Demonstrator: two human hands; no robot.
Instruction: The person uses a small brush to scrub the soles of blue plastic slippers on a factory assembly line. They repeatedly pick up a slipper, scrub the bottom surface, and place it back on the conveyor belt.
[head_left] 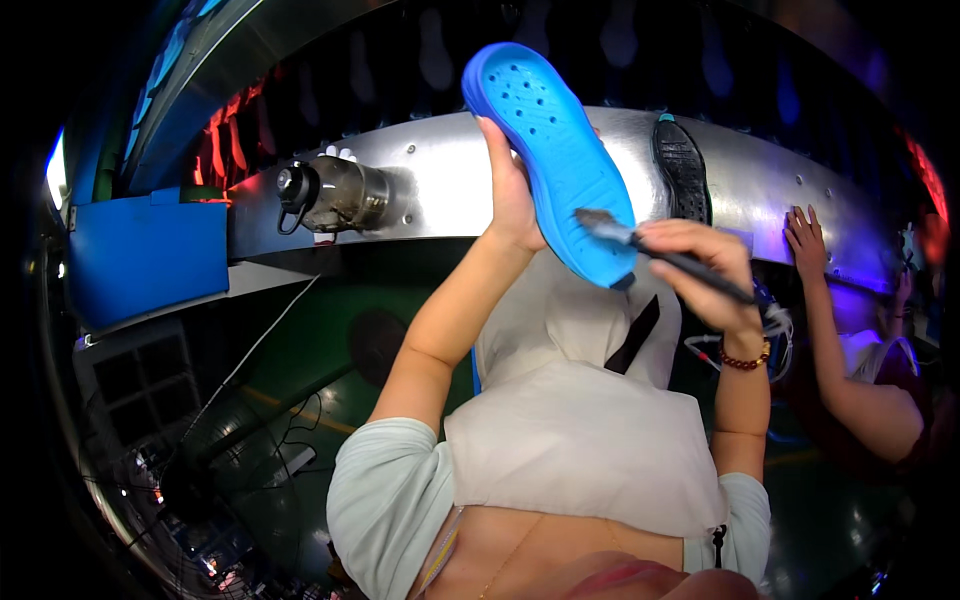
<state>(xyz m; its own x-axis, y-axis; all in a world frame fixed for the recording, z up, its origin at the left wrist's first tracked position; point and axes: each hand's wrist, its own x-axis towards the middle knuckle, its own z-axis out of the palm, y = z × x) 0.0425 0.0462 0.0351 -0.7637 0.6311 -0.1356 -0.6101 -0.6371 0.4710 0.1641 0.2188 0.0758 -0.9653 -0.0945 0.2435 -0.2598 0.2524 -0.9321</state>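
Observation:
A bright blue shoe sole (572, 165), with small holes at its upper end, is tilted up in front of me. My left hand (513, 200) grips it by its left edge, thumb along the side and the other fingers mostly hidden behind. In my right hand (705, 262) is a brush (690, 264) with a dark handle, held between thumb and fingers. The brush's bristles lie over the lower part of the sole's inner face and look slightly blurred; whether they touch it I cannot tell for sure.
A metal ledge (440, 185) runs across ahead of me. On it stand a dark translucent bottle (345, 195) at left and a black shoe sole (682, 165) at right. Beyond are rows of hanging soles (435, 50). A co-worker's hand (806, 240) rests at the ledge's right; a blue panel (150, 255) is left.

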